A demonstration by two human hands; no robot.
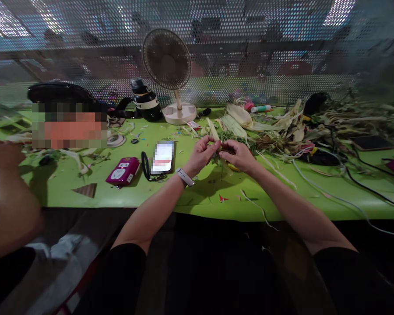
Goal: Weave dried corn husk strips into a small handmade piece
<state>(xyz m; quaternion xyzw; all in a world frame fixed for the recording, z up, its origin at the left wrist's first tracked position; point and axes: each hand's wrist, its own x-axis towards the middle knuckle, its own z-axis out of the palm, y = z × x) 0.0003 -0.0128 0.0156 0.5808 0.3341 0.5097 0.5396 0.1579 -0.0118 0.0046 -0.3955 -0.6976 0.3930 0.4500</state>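
My left hand (203, 153), with a pale band on its wrist, pinches a strip of corn husk (212, 128) that sticks up past the fingers. Close beside it, my right hand (237, 154) is closed, its fingertips meeting the left ones at the strip's lower end. The fingers partly hide that end. Just beyond the hands lie wide pale corn husks (238, 116) and shredded green leaf bits. Beneath the right hand a small yellow thing (232, 167) shows in part.
A white fan (179, 111) and a black bottle (147, 103) stand at the back. Left of my hands lie a phone (162, 157) and a magenta power box (123, 172). Dried leaves (354, 118) and cables (328, 194) cover the right. Another person's arm (9, 197) rests at left.
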